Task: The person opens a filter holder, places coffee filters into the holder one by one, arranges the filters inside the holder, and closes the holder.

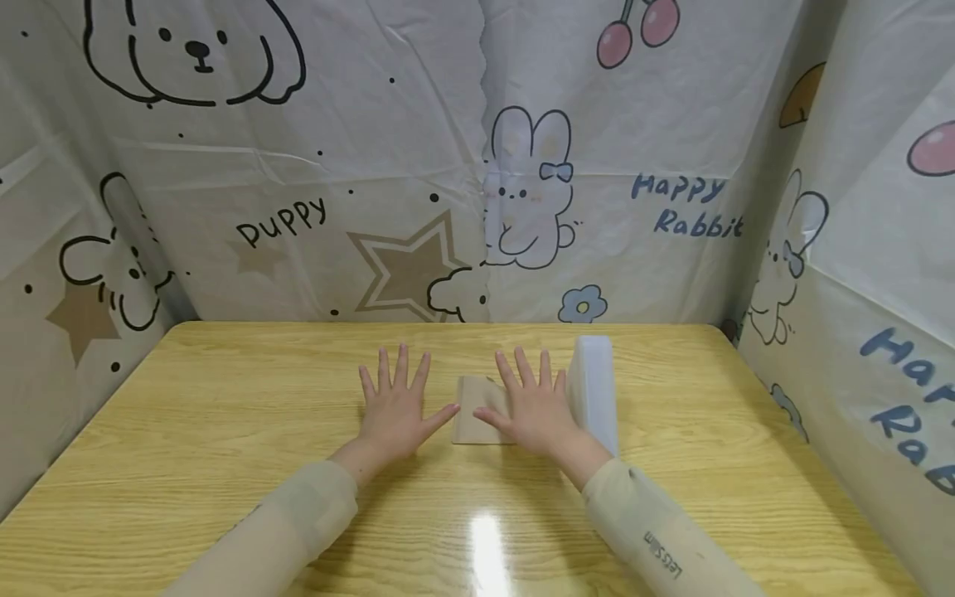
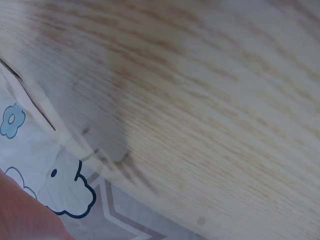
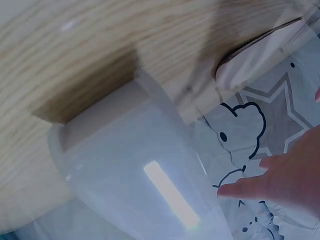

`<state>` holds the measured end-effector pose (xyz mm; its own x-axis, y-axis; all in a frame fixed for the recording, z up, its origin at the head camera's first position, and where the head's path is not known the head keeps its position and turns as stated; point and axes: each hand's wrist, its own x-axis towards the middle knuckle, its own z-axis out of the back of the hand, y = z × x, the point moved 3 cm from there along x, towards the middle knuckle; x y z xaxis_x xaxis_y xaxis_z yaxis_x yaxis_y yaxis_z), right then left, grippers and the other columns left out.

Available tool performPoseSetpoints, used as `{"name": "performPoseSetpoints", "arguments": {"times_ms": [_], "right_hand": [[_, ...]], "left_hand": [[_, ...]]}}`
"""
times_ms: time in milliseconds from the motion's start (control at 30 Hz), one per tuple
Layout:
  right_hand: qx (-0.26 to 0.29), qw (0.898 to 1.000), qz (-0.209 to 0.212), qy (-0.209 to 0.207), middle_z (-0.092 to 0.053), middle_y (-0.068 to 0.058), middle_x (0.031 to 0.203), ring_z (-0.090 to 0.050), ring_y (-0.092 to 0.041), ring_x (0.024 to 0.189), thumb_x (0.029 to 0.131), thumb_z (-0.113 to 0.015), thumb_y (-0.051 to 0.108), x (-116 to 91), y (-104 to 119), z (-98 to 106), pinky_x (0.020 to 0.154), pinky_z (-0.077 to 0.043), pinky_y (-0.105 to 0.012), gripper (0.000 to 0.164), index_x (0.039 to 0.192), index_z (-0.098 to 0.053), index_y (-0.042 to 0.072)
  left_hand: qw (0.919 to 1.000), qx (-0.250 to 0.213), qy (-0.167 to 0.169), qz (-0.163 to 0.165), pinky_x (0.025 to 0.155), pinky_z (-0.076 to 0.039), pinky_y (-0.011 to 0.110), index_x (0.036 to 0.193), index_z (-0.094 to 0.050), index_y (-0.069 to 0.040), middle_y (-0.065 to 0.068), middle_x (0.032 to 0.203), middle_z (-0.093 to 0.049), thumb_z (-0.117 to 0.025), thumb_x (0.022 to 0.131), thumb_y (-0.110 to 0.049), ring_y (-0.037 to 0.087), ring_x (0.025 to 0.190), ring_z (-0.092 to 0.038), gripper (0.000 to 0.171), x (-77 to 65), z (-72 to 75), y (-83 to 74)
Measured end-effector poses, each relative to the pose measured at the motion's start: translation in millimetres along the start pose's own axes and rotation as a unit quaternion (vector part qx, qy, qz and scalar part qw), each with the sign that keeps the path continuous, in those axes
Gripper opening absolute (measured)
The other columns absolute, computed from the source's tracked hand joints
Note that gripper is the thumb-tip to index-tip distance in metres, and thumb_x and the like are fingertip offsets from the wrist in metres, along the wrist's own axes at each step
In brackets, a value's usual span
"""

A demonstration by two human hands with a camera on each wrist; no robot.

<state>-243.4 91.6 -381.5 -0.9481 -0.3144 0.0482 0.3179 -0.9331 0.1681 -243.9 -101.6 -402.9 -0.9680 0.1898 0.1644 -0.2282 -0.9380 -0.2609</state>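
My left hand (image 1: 394, 421) is held out over the table with its fingers straight and spread, and nothing is in it. My right hand (image 1: 539, 417) is spread the same way, its palm side down and nothing gripped. Between them lies a flat tan piece (image 1: 472, 419), like cardboard or a card, partly hidden by the right hand. Just right of that hand stands a whitish translucent plastic box (image 1: 597, 390) on its narrow side. The right wrist view shows this box (image 3: 125, 165) close up and the flat piece (image 3: 257, 57) beyond it.
The wood-grain table (image 1: 224, 414) carries these things. A printed cloth (image 1: 418, 166) with cartoon animals hangs behind the table's far edge and along both sides. A light glare (image 1: 488, 547) lies near the front.
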Motion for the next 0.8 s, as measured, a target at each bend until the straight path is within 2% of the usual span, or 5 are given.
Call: {"name": "performPoseSetpoints", "arguments": {"times_ms": [233, 367, 567, 800], "right_hand": [[-0.033, 0.998, 0.014, -0.044, -0.017, -0.016, 0.155, -0.009, -0.052, 0.138, 0.085, -0.044, 0.067, -0.7, 1.4, 11.5, 0.11, -0.016, -0.066, 0.086, 0.15, -0.015, 0.019], [-0.056, 0.997, 0.013, -0.059, -0.018, -0.017, 0.154, -0.011, -0.052, 0.138, 0.085, -0.043, 0.068, -0.9, 2.0, 21.0, 0.11, -0.013, -0.066, 0.086, 0.15, -0.015, 0.018], [-0.05, 0.995, -0.012, -0.084, -0.017, -0.015, 0.155, -0.005, -0.047, 0.141, 0.085, -0.042, 0.069, 1.7, -4.8, 31.9, 0.111, -0.007, -0.067, 0.088, 0.15, -0.011, 0.02], [-0.047, 0.988, -0.067, -0.129, -0.017, -0.018, 0.154, -0.006, -0.046, 0.142, 0.087, -0.047, 0.063, 3.7, -25.8, 43.0, 0.109, -0.009, -0.069, 0.086, 0.15, -0.01, 0.017]], "left_hand": [[1.0, -0.004, -0.002, 0.0, 0.106, 0.005, 0.072, 0.149, -0.018, -0.012, 0.022, 0.155, -0.001, -0.045, 0.084, -0.068, 0.049, 0.14, 0.004, 0.09, -0.2, 0.4, -1.1], [1.0, -0.004, -0.004, -0.001, 0.106, 0.005, 0.072, 0.149, -0.018, -0.012, 0.022, 0.155, -0.001, -0.046, 0.084, -0.067, 0.05, 0.14, 0.002, 0.09, -0.4, -0.1, -0.8], [0.9999, -0.011, 0.007, 0.003, 0.106, 0.007, 0.071, 0.15, -0.014, -0.013, 0.021, 0.155, 0.002, -0.044, 0.084, -0.068, 0.048, 0.14, 0.008, 0.091, -0.2, -0.8, 1.6], [1.0, -0.005, -0.002, 0.003, 0.106, 0.004, 0.072, 0.149, -0.015, -0.014, 0.022, 0.155, -0.001, -0.046, 0.084, -0.067, 0.049, 0.14, 0.003, 0.09, -0.4, 0.7, 4.9]]}}
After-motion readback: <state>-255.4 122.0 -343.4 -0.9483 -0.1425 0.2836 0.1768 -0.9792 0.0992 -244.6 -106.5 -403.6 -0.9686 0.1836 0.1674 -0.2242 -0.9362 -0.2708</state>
